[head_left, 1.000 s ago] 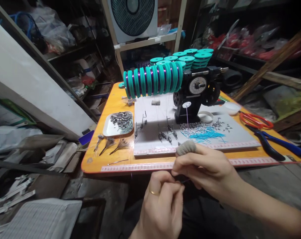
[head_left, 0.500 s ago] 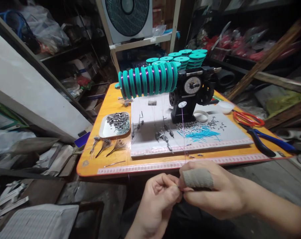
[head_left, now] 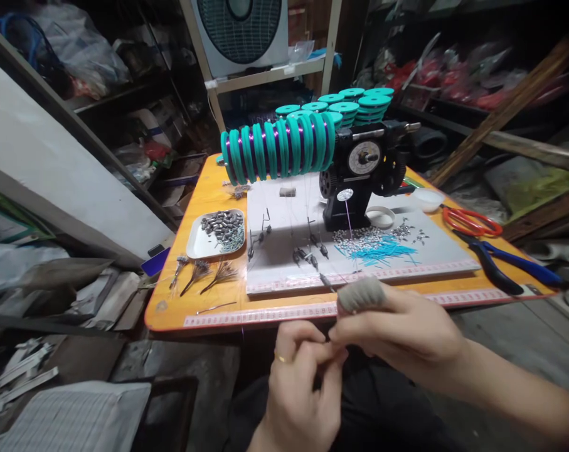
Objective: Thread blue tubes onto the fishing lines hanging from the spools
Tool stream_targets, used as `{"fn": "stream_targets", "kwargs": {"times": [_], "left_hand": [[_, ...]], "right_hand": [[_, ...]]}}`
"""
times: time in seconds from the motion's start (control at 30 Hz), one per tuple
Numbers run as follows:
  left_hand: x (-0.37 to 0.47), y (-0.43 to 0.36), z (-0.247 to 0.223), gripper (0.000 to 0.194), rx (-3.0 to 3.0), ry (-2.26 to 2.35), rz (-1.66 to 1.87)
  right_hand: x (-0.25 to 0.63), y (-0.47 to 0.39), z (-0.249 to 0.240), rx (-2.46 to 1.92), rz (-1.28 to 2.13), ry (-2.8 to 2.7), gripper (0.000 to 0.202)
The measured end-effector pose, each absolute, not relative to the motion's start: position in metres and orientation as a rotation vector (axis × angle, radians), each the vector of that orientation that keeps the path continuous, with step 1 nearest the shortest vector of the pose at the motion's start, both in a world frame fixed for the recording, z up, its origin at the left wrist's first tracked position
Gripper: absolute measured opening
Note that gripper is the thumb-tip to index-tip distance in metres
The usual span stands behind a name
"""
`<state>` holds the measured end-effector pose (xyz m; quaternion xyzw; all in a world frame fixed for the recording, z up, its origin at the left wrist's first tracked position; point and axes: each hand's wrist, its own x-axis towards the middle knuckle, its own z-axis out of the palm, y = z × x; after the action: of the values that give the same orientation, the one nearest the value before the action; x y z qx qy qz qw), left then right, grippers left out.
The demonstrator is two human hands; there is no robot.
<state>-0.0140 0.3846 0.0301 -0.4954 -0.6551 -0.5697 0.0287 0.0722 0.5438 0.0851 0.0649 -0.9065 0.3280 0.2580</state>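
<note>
My left hand (head_left: 303, 383) and my right hand (head_left: 401, 326) meet at their fingertips just off the table's front edge. Both are pinched closed; what they hold is too small and hidden to name. A grey wrap covers one finger of my right hand, and a ring sits on my left. Beyond them a black winding machine (head_left: 359, 169) carries a row of teal spools (head_left: 279, 147) with purple thread. Thin lines with dark weights (head_left: 312, 260) hang down over a white board (head_left: 284, 276). White beads (head_left: 359, 238) and blue sticks (head_left: 382, 251) lie by the machine's base.
On the orange table (head_left: 171, 314) are a white tray (head_left: 199, 248) of dark weights at left, wire bundles (head_left: 197, 276), red-handled scissors (head_left: 472, 221) and blue-handled pliers (head_left: 514, 263) at right. More teal spools (head_left: 343, 108) and a fan (head_left: 239, 31) stand behind.
My left hand has turned, with its ring now showing. My right hand's wrapped finger has risen slightly and moved left. The purple thread no longer runs visibly straight down to my hands.
</note>
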Motion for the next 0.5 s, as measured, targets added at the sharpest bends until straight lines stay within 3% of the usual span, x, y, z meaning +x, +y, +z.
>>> {"fn": "stream_targets", "kwargs": {"times": [0.1,0.2,0.33,0.43,0.5], "left_hand": [[-0.014,0.383,0.029,0.025,-1.649,-1.858,-1.365],[-0.018,0.383,0.037,0.022,-1.754,-1.927,-1.498],[-0.021,0.383,0.046,0.017,-1.328,-2.327,-2.647],[-0.019,0.385,0.046,0.024,-0.795,-2.072,-3.504],[-0.018,0.386,0.044,0.027,-0.543,-1.838,-3.814]], "right_hand": [[0.06,0.541,0.084,0.084,0.894,-2.396,0.023],[0.056,0.541,0.08,0.047,0.864,-2.395,0.017],[0.068,0.544,0.08,0.305,0.815,-2.384,0.026],[0.076,0.544,0.082,0.474,0.803,-2.5,0.017],[0.078,0.543,0.081,0.369,0.884,-2.579,0.011]]}}
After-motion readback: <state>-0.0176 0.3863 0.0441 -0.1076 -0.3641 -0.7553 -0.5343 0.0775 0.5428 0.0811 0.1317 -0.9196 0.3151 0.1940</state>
